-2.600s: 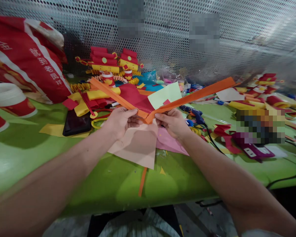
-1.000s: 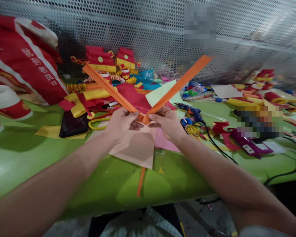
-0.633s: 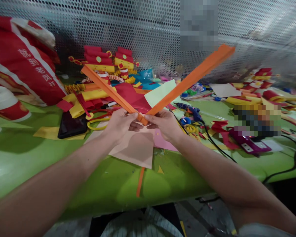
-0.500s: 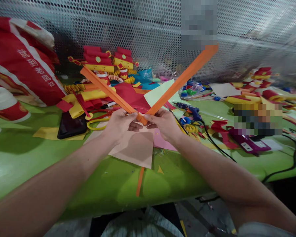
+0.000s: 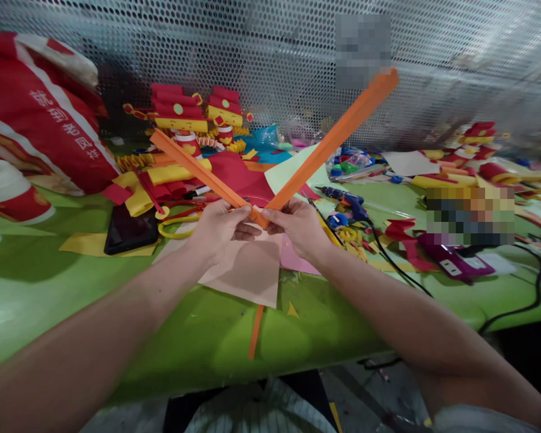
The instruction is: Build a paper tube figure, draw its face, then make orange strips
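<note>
My left hand (image 5: pixel 220 227) and my right hand (image 5: pixel 300 225) meet at mid-view, both pinching an orange paper strip (image 5: pixel 329 144). The strip makes a V: one arm rises to the upper left, the longer one to the upper right. Both thumbs press near the low corner of the V, where the paper overlaps. Below my hands lies a beige paper sheet (image 5: pixel 247 273), with a pink piece (image 5: pixel 295 258) beside it. Yellow-handled scissors (image 5: pixel 175 227) rest just left of my left hand. A thin orange strip (image 5: pixel 256 334) sticks out from under the beige sheet.
Left are a black phone (image 5: pixel 131 227), a paper cup (image 5: pixel 13 192) and a red bag (image 5: pixel 49 120). Paper figures (image 5: pixel 179 111) stand behind. To the right lie a blue glue gun (image 5: pixel 347 201) with a black cord and a purple power strip (image 5: pixel 451 258). A perforated metal panel (image 5: pixel 275 48) backs the table.
The orange strip's right arm has tipped slightly upward, and the left arm's tip has shifted a little right and down. Both hands keep their pinch in nearly the same place.
</note>
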A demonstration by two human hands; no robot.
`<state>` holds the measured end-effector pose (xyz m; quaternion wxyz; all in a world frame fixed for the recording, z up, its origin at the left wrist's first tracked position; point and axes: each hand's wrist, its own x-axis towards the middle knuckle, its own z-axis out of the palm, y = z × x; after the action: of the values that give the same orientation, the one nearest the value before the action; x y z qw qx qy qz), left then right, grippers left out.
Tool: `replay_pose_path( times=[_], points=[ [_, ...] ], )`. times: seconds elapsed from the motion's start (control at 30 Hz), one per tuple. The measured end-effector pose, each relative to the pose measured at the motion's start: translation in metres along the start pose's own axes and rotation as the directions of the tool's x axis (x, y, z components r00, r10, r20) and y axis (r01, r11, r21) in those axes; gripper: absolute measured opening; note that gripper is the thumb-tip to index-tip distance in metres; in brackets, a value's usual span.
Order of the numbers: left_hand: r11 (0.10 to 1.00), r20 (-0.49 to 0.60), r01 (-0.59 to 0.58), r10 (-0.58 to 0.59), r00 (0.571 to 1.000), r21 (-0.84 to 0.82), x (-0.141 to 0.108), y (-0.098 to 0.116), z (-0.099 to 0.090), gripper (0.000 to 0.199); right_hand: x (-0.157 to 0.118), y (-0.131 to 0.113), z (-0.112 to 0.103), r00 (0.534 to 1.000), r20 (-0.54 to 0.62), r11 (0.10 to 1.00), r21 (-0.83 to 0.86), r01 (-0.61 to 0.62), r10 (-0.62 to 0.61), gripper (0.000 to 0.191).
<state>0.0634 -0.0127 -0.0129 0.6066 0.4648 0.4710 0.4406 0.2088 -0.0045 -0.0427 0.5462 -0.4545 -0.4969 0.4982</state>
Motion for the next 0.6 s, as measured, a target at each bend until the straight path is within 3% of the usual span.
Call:
replay_pose_path(
  times=[0.33, 0.5, 0.6],
  points=[
    [0.997, 0.052, -0.018, 0.022, 0.998, -0.074, 0.0028, -0.0067, -0.0017, 0.001, 0.0000, 0.0008, 0.0010, 0.999, -0.032, 1.000, 0.010, -0.004, 0.004, 0.033],
    [0.998, 0.110, -0.045, 0.050, 0.993, -0.046, 0.0021, -0.0080, -0.0010, 0.007, -0.0009, 0.0000, 0.0018, 1.000, -0.021, 1.000, 0.028, -0.004, 0.004, 0.031],
    [0.998, 0.088, -0.062, 0.063, 0.994, -0.006, 0.0016, -0.0072, 0.0006, 0.008, -0.0014, -0.0006, 0.0027, 0.999, -0.034, 0.998, 0.057, -0.022, 0.024, 0.032]
  ],
)
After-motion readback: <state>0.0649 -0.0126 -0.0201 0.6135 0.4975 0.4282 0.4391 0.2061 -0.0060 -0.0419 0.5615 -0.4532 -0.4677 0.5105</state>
